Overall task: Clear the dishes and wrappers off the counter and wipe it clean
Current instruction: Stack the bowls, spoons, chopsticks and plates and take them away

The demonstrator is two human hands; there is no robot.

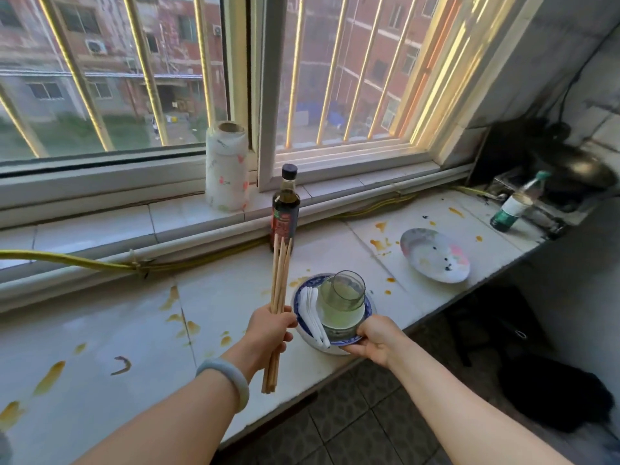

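My left hand (270,330) grips a bundle of wooden chopsticks (280,286), held upright above the counter. My right hand (374,338) holds the near rim of a blue-and-white plate (303,288) at the counter's front edge. On that plate stand a glass (344,295) inside a bowl and white spoons (312,313). A second dirty plate (434,255) lies further right. The white tiled counter (134,330) carries orange sauce stains.
A dark sauce bottle (285,209) stands behind the chopsticks by the window ledge. A roll of bags (226,169) sits on the sill. A green bottle (515,203) and a wok (580,167) on a stove are at the far right. A yellow hose (67,258) runs along the wall.
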